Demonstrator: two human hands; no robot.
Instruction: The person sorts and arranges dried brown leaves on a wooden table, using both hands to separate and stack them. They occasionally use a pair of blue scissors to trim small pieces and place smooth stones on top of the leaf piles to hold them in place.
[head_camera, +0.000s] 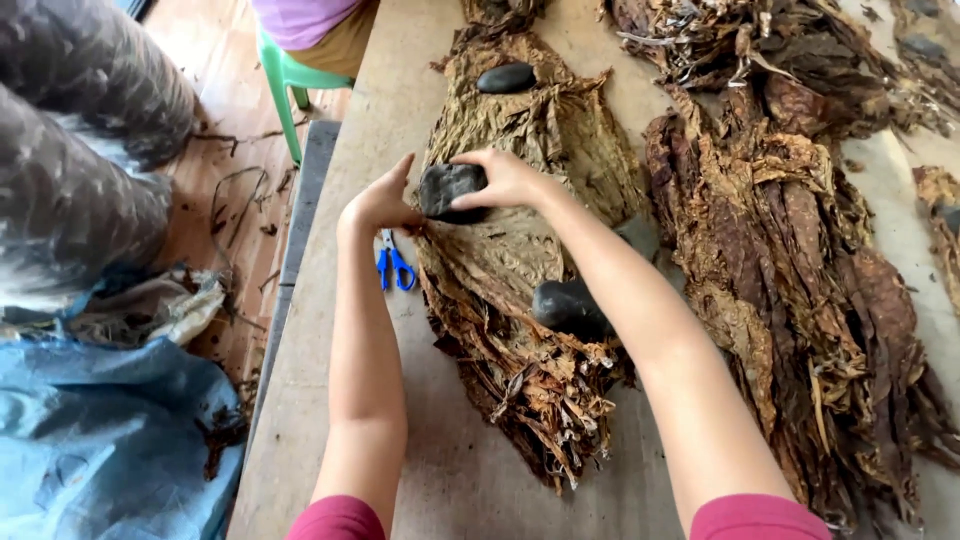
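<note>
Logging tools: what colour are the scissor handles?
Blue, on the scissors beside the left hand; head view.

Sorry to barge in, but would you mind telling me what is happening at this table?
A person holds a dark stone in both hands, the left hand and right hand, over a flattened stack of dried brown leaves on the wooden table. Two more stones rest on the stack. Blue-handled scissors lie beside it, and a darker leaf pile lies to the right.
</note>
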